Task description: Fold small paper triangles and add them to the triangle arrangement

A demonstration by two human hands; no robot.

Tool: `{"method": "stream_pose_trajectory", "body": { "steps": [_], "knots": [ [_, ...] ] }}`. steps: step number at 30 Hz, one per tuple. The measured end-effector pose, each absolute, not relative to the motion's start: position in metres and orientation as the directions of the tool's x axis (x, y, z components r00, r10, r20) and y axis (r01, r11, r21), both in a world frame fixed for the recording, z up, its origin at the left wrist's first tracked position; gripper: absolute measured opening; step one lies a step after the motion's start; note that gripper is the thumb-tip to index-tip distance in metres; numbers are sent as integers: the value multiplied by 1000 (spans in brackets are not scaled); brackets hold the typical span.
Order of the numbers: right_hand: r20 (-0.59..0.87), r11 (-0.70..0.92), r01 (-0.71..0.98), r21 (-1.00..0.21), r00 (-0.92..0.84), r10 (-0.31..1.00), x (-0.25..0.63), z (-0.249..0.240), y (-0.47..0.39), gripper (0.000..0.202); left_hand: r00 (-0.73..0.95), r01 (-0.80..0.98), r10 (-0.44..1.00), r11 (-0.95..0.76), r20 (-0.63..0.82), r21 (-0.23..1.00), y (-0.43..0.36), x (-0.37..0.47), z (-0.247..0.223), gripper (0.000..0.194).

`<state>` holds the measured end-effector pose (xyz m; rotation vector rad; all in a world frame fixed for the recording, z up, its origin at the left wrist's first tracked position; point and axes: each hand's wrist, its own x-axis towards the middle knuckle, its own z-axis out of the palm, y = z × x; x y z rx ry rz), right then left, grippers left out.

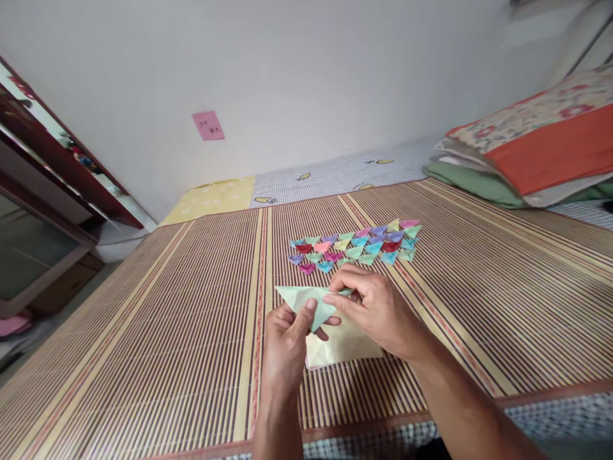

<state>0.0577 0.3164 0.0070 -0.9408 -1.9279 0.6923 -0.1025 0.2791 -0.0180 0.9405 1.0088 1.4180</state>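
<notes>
Green Paper: Two-Hand Hold Above the Mat

The left hand (287,331) is clamping the lower left part of the green paper (301,299), its thumb pressing on the near face and its fingers supporting from behind. The right hand (372,299) is pinching the upper right part between thumb and forefinger. The paper is forming a thin, creased triangle, its long side running along the top and a point facing down. It is hanging above the mat (191,332), toward the near edge.

Below the hands, a pale yellow sheet (349,348) is lying flat near the near edge of the mat. It is showing fold creases, and a pinkish edge is peeking out under its lower left corner.

Beyond the hands, small folded papers (355,252) in many colours are sitting in close rows, well in from the far edge. Their shapes are angular, with pointed ends.

The mat is presenting narrow, ribbed slats and a reddish-brown border. Past its far edge, a checked cloth (330,179) and a yellow cloth (215,197) are lying against the wall. Folded bedding (550,153), orange, floral and green, is resting at the far right corner.
</notes>
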Motion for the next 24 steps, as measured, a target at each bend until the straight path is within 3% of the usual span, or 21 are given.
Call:
{"method": "stream_pose_trajectory", "body": {
  "steps": [13,24],
  "knots": [
    [406,537,295,-790,-403,820,63,9,314,24,-50,-374,999,-14,-5,927,279,-100,-21,35],
    [408,515,333,-790,-342,847,58,9,314,23,-44,-375,999,-38,23,926,279,-99,-22,25]
  ]
}}
